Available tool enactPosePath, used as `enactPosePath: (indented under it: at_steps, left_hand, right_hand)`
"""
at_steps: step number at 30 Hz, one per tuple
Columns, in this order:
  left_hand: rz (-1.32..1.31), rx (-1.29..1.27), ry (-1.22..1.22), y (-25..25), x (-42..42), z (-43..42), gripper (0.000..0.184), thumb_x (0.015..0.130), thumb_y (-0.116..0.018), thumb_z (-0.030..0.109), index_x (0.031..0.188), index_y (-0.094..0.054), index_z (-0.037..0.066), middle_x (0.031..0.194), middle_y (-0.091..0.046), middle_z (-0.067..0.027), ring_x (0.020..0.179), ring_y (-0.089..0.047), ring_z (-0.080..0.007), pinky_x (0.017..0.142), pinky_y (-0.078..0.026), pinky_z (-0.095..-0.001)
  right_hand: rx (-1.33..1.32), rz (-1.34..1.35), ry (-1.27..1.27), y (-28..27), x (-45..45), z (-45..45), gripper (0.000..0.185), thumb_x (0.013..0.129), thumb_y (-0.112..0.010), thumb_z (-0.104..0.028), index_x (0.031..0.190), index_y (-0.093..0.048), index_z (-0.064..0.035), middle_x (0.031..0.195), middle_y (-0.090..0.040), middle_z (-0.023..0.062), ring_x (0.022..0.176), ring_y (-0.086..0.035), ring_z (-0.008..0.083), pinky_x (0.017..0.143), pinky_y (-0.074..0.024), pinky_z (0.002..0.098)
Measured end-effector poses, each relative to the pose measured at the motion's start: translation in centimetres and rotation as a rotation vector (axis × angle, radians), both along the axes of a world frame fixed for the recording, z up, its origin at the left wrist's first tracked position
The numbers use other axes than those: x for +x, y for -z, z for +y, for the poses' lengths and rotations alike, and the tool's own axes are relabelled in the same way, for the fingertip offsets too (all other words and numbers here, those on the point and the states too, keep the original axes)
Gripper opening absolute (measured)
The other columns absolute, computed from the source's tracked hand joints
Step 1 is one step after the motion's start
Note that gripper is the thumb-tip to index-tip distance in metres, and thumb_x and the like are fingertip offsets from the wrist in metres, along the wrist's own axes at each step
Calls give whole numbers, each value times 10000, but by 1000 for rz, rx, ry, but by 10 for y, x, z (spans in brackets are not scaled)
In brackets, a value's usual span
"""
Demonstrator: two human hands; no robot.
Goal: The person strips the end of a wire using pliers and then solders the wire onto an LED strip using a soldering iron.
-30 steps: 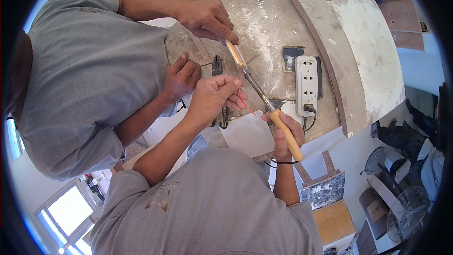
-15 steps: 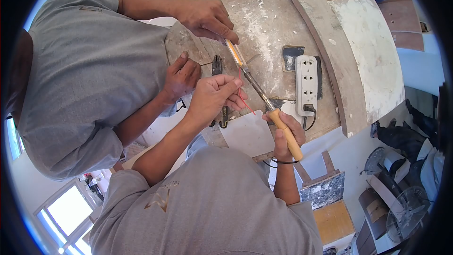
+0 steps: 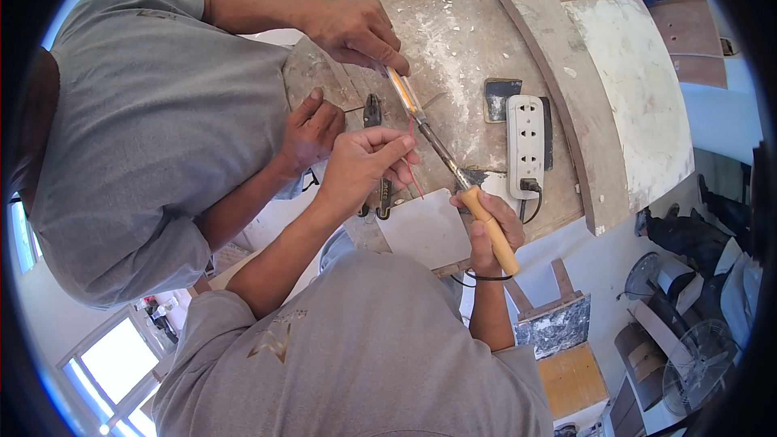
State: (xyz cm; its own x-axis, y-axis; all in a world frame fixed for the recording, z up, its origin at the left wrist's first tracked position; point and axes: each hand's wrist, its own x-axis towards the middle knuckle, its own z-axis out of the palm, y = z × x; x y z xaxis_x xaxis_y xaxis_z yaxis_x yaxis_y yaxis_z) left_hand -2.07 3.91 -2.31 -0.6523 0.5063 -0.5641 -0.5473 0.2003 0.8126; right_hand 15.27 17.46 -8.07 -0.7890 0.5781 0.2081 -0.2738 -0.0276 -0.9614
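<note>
The head view shows your left hand (image 3: 366, 163) pinching the red wire (image 3: 417, 180) near the end of the orange strip (image 3: 402, 91), which a co-worker's hand (image 3: 356, 32) steadies on the bench (image 3: 453, 48), while your right hand (image 3: 507, 220) wraps the wooden-handled iron (image 3: 478, 209). Expect the wire to be light, bendy and easily slipped, best pinched close to its joint; the iron seems rigid, to be gripped by its wood only, since the metal may be hot. Your fingers hide part of the wire, and whether the iron's tip touches the wire or strip is too small to tell.
</note>
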Motion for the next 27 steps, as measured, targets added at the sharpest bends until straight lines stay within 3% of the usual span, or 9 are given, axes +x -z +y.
enactPosePath:
  at_steps: [2,8,11,14,17,27]
  left_hand:
    - [-9,6,-15,-1,0,0,212,937,-628,150,1000,-637,-53,827,-679,-95,582,-621,-93,533,-508,-206]
    - [-5,2,-31,-1,-1,0,216,930,-623,128,1007,-626,-74,827,-677,-102,578,-618,-95,524,-504,-206]
    - [-1,-9,-31,-2,-2,1,208,930,-620,122,1005,-628,-72,823,-677,-99,570,-612,-90,509,-493,-203]
    - [6,-18,-26,-2,-2,1,204,929,-621,120,999,-629,-71,819,-678,-96,565,-607,-84,497,-480,-198]
    - [12,-34,-21,-3,-2,2,200,928,-621,120,992,-630,-70,816,-678,-94,562,-604,-81,491,-474,-195]
    - [4,-18,-44,-1,-1,2,195,921,-629,113,979,-631,-74,813,-677,-101,566,-605,-92,509,-488,-207]
  right_hand:
    - [17,-11,-32,5,3,1,407,910,-604,-225,1216,-547,37,980,-647,245,866,-686,325,796,-559,402]
    - [5,-12,-29,6,3,1,409,907,-610,-227,1213,-549,38,991,-642,244,860,-687,329,792,-561,402]
    - [-14,8,24,0,-2,-1,314,867,-612,-128,1140,-603,29,914,-693,220,850,-699,287,780,-548,350]
    - [-2,12,22,1,-2,0,315,866,-613,-127,1139,-603,30,908,-693,221,848,-698,286,777,-548,349]
    - [39,0,-41,8,3,2,411,907,-599,-226,1217,-546,39,985,-647,249,860,-688,330,787,-558,397]
    - [3,-14,-24,8,3,0,418,902,-591,-222,1219,-549,46,975,-652,246,859,-687,326,799,-551,399]
